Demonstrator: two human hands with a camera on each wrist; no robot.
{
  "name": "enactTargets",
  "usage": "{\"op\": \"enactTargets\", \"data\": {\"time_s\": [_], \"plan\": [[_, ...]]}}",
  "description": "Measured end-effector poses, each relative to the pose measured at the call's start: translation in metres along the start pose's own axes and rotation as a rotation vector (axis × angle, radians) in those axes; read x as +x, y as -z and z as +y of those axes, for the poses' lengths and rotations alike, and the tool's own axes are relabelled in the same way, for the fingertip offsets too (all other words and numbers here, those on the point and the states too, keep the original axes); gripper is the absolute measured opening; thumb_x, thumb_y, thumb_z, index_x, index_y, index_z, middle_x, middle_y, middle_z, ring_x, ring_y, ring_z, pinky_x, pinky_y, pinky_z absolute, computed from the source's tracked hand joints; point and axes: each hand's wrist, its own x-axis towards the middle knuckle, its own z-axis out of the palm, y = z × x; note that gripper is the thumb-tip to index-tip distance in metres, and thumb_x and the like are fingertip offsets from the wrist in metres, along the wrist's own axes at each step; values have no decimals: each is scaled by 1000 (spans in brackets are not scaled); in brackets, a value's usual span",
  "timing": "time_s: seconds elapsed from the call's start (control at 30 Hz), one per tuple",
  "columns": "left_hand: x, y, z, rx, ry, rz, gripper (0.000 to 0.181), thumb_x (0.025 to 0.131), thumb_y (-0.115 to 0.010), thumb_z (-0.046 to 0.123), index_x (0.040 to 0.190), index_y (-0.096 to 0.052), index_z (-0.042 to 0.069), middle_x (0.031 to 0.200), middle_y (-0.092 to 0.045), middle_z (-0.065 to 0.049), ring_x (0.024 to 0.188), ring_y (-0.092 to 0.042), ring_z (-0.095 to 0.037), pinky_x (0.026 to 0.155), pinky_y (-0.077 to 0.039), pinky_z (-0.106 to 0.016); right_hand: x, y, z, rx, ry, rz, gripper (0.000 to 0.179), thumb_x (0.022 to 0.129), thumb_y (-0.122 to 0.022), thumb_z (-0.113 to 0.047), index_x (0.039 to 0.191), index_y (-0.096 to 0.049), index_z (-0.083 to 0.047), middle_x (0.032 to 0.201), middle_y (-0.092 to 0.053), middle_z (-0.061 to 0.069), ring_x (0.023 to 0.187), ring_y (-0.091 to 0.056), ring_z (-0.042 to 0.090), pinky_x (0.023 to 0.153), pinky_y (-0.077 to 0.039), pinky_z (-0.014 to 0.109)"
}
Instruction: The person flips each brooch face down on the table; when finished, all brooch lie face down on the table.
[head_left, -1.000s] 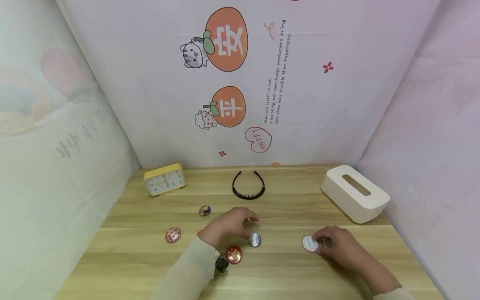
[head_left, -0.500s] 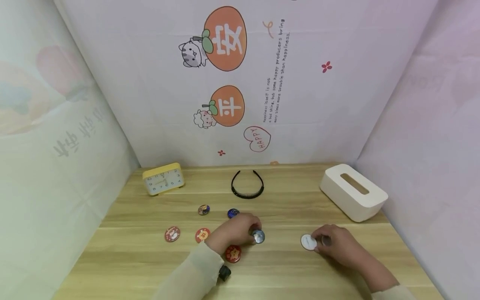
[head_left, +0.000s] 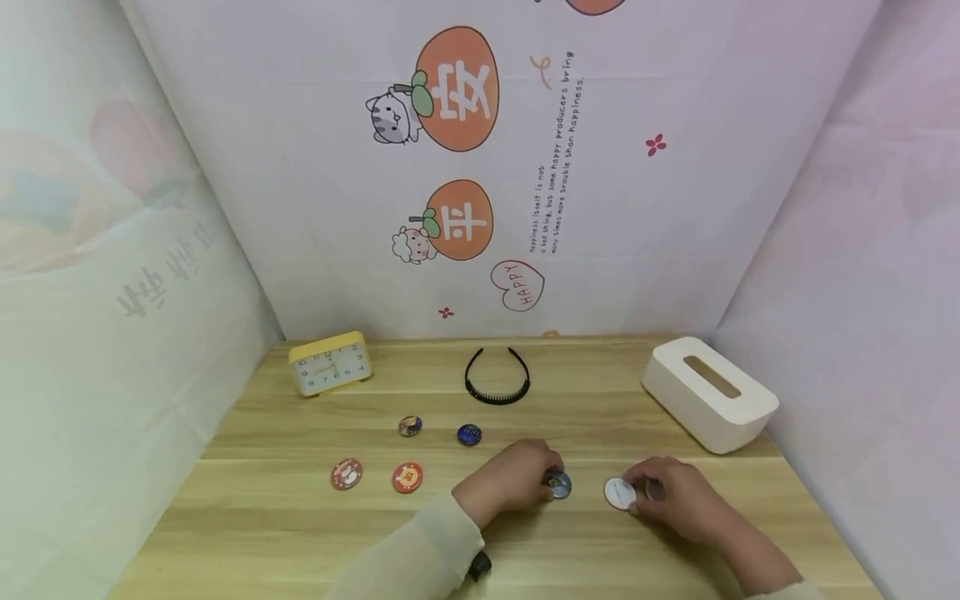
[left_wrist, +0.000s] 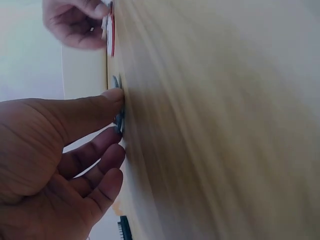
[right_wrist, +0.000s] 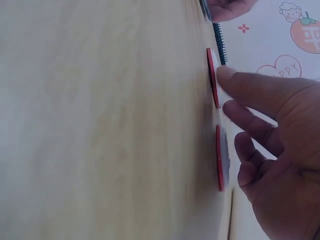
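Between the thumb and fingers of my left hand is a small blue-grey round badge, low over the wooden table. The left wrist view shows that badge nearly edge-on at the thumb tip. My right hand pinches the edge of a white-backed round badge; in the right wrist view this badge has a red rim on the table side. Beneath the right hand's curled fingers lies a second badge, also red-rimmed, partly covered in the head view.
Left of the hands lie a red badge, a pinkish-red badge, a multicoloured badge and a dark blue badge. Behind stand a yellow clock, a black headband and a white tissue box.
My left hand has taken hold of the blue-grey badge and carried it right, towards the right hand. The dark blue badge is uncovered; a red badge is now hidden by the left sleeve. Right hand unchanged.
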Motion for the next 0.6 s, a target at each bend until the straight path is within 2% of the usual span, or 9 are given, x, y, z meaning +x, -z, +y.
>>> {"op": "enactTargets", "data": {"time_s": [0.13,0.27,0.4,0.6], "plan": [[2,1,6,23,-7,0,17,96,-86,25,112,-81,24,101,-68,12,89,-58,0,87,-52,-18,7,-5,-12,18,76,17,30,84,-95,-26,110,-83,-24,113,-80,-11,107,-70,16,93,-59,39],[3,1,7,7,-23,-7,15,98,-84,27,112,-82,23,98,-67,12,87,-55,0,84,-50,-17,18,-15,-26,67,125,-23,25,88,-91,-23,111,-82,-21,114,-80,-8,106,-69,17,92,-58,37],[1,1,7,-38,-12,-3,13,99,-83,27,111,-82,23,96,-67,13,86,-54,1,83,-50,-17,27,-23,-38,110,147,-61,24,87,-91,-20,110,-83,-19,111,-81,-8,102,-68,16,90,-57,35],[2,0,7,-62,-14,11,12,97,-85,28,107,-82,22,96,-70,14,86,-57,1,85,-51,-17,34,-32,-45,89,188,-58,23,86,-92,-17,107,-82,-20,109,-80,-10,103,-70,16,92,-59,39]]}}
